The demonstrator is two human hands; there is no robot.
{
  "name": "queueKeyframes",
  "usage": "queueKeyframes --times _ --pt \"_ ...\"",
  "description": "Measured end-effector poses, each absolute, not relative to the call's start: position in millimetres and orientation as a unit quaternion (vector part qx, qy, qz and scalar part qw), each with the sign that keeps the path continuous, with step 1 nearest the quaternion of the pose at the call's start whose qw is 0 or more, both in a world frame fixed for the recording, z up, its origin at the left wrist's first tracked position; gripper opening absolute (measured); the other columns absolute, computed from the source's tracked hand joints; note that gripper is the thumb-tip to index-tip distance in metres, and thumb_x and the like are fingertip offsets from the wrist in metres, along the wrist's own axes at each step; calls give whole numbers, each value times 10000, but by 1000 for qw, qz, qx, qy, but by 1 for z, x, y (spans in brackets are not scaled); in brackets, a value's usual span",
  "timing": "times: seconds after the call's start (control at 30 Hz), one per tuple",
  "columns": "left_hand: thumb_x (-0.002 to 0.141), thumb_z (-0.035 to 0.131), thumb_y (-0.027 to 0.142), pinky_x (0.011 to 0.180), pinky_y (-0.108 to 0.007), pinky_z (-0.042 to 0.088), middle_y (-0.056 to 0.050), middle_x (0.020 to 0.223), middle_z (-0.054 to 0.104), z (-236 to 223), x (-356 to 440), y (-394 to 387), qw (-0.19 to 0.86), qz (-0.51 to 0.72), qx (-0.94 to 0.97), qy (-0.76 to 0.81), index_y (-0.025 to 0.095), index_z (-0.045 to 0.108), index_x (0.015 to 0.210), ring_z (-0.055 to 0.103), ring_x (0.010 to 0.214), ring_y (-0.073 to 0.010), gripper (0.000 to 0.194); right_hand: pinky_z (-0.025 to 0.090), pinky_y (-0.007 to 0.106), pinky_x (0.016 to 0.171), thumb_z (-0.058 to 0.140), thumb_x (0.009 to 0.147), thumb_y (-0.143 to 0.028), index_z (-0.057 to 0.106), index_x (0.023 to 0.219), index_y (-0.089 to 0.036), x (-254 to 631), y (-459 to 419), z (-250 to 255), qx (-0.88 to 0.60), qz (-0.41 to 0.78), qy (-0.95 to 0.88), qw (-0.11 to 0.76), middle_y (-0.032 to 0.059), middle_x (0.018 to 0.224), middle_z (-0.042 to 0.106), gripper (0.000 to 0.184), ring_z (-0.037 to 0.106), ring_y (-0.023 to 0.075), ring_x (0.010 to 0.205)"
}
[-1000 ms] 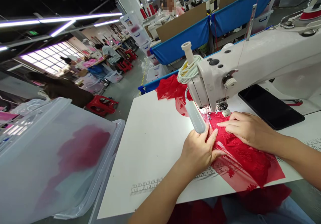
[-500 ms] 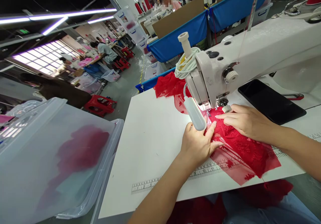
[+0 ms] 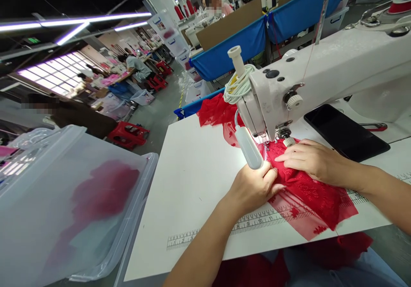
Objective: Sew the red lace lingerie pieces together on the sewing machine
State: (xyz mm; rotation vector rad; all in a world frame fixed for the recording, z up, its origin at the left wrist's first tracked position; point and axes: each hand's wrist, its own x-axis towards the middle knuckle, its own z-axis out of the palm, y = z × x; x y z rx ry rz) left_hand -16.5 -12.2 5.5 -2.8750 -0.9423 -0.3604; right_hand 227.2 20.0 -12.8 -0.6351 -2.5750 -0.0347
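Sheer red lace fabric (image 3: 310,192) lies under the needle area of a white sewing machine (image 3: 321,73) and spreads toward the table's front edge. My left hand (image 3: 257,186) is closed on the fabric's left edge, just in front of the presser foot (image 3: 266,146). Its fingertips are partly hidden behind a small grey-white lamp (image 3: 248,147). To the right of the foot, my right hand (image 3: 313,162) lies with flat, outstretched fingers on top of the lace. More red fabric (image 3: 214,111) is bunched behind the machine head, and some hangs over my lap.
A black phone (image 3: 346,133) lies beneath the machine arm, with a red-handled tool (image 3: 374,127) behind it. Printed ruler markings (image 3: 253,223) run along the white table (image 3: 180,184). At left stands a translucent plastic bin (image 3: 105,150). Co-workers sit farther back.
The fingers of my left hand have curled in, the index finger and thumb drawing together on the fabric. My right hand stays nearly in place. The view has shifted slightly.
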Motion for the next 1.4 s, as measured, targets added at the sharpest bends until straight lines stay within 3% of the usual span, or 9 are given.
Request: queueKeyframes --times 0.1,0.23,0.43,0.67,1.13,1.4 --pt "1056 263 411 620 -323 464 -82 814 626 5 -15 -14 40 -121 -931 -342 111 648 1031 568 691 -196 489 414 345 765 375 768 51 638 786 -200 229 20 -17 -244 -24 -936 253 41 1076 757 364 629 187 971" --pt "1038 317 482 689 -346 528 -168 990 669 2 -13 -19 47 -125 -931 -341 42 571 1283 642 880 -244 565 405 336 765 394 719 61 631 755 -197 229 19 -20 -260 -28 -930 259 39 995 766 352 639 179 944" --pt "1012 283 576 866 -422 557 -237 1299 633 0 -14 -27 75 -139 -928 -338 47 627 1272 617 1141 -310 683 413 339 793 419 764 41 676 813 -206 227 15 -13 -276 -45 -925 256 45 913 769 359 658 186 896" --pt "982 396 588 834 -429 556 -237 1345 615 -6 -14 -31 86 -132 -922 -355 59 612 1317 613 1084 -311 662 416 357 802 383 772 64 676 806 -197 224 12 -16 -288 -63 -916 273 44 937 778 393 671 181 868" --pt "986 363 599 840 -432 548 -218 1278 665 -4 -9 -25 135 -140 -906 -375 71 653 1280 627 1067 -310 670 401 348 802 353 827 43 656 825 -199 220 18 -17 -287 -77 -912 282 31 993 779 388 670 171 897" --pt "974 435 580 911 -469 530 -215 1268 669 -6 -13 -19 133 -126 -903 -389 85 640 1295 627 1071 -313 625 399 365 840 354 884 -3 645 844 -205 218 22 -16 -292 -71 -915 270 39 1014 773 356 668 183 936"
